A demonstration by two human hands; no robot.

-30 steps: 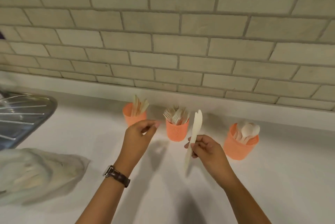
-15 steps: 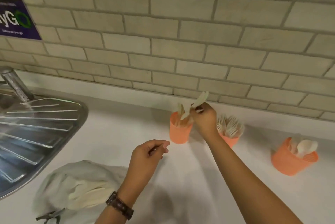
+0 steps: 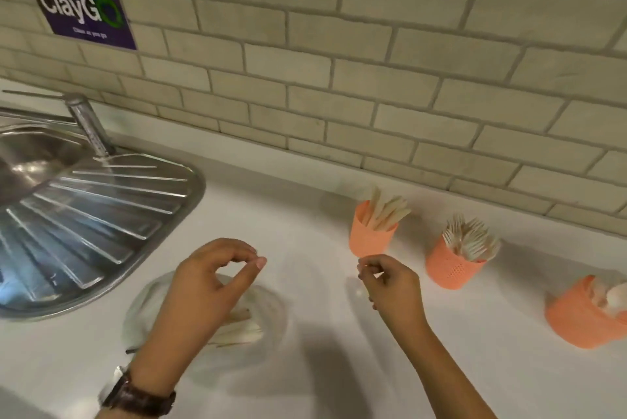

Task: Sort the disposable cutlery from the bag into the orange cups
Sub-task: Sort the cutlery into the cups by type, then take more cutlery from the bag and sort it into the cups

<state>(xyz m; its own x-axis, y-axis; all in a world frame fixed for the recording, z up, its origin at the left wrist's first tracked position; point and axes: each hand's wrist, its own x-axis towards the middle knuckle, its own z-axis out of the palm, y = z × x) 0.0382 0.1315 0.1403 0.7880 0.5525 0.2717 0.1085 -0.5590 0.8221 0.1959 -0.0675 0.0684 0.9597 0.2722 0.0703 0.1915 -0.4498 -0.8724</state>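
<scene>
Both grips look empty, fingers loosely curled: the left hand (image 3: 207, 286) over the bag (image 3: 268, 313), the right hand (image 3: 390, 283) just before the knife cup (image 3: 369, 235).

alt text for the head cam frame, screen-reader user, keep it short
Two bare hands hover over a white counter, both empty: the left hand above a clear bag of pale cutlery, the right hand in front of the knife cup. Two more orange cups, the fork cup and the spoon cup, stand to the right; a steel sink sits left, below a tiled wall.
</scene>
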